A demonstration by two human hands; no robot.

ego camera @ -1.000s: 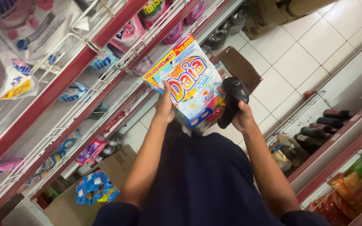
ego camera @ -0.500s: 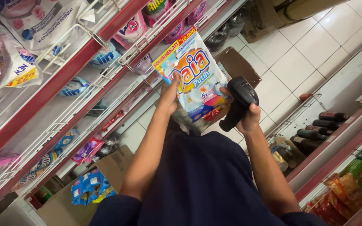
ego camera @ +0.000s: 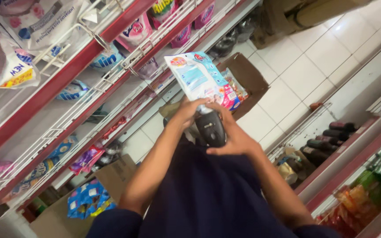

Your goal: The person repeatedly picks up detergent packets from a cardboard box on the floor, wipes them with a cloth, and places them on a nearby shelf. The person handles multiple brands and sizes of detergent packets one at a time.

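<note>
My left hand [ego camera: 187, 111] grips the lower edge of a detergent pouch [ego camera: 198, 78], held upright with its pale blue back side facing me. My right hand [ego camera: 233, 137] holds a black handheld scanner [ego camera: 211, 128] just below the pouch, its head pointing up at the pouch's lower part. Both hands are close together over my dark blue lap, in front of the red wire shelves [ego camera: 73, 72].
Red shelves on the left hold several detergent bags [ego camera: 16, 66]. An open cardboard box [ego camera: 248, 79] with packets sits on the white tiled floor [ego camera: 314, 66]. Another box [ego camera: 111, 174] stands at lower left. A right-hand shelf [ego camera: 353, 145] carries dark bottles [ego camera: 327, 141] and packets.
The pouch has been turned round, from its colourful front to its pale blue back. The scanner moved from the pouch's right side to just under it, close to my left hand.
</note>
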